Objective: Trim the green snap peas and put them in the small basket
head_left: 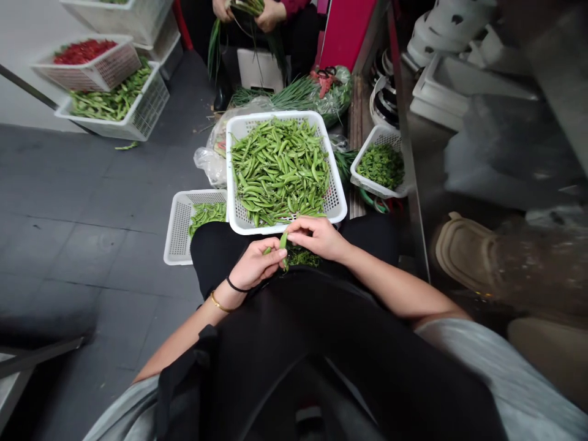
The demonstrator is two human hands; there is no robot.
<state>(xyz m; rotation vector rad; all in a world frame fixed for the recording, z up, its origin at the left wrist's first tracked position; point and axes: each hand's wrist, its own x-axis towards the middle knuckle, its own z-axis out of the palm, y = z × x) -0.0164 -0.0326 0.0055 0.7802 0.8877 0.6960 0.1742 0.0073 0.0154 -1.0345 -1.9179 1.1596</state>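
Observation:
Between my two hands is a green pea pod (283, 245), held upright just in front of the big basket. My left hand (258, 262) is closed on its lower part, and a second bit of green pod shows at the fingers. With thumb and forefinger together, my right hand (316, 236) pinches the pod's upper end. Right behind them a white plastic basket (340, 205), heaped with pea pods (280, 165), rests at my knees. Below my hands, partly hidden, lie green scraps (303, 257). To the left, a smaller white basket (177, 236) holds some pods.
Across from me a person's hands (271, 15) hold long green stalks. Green onions (294, 93) and plastic bags (214, 162) lie behind the basket. A basket of leafy greens (381, 166) stands right, beside a metal-edged shelf (416, 202). Stacked baskets (147, 116) stand far left on the tiled floor.

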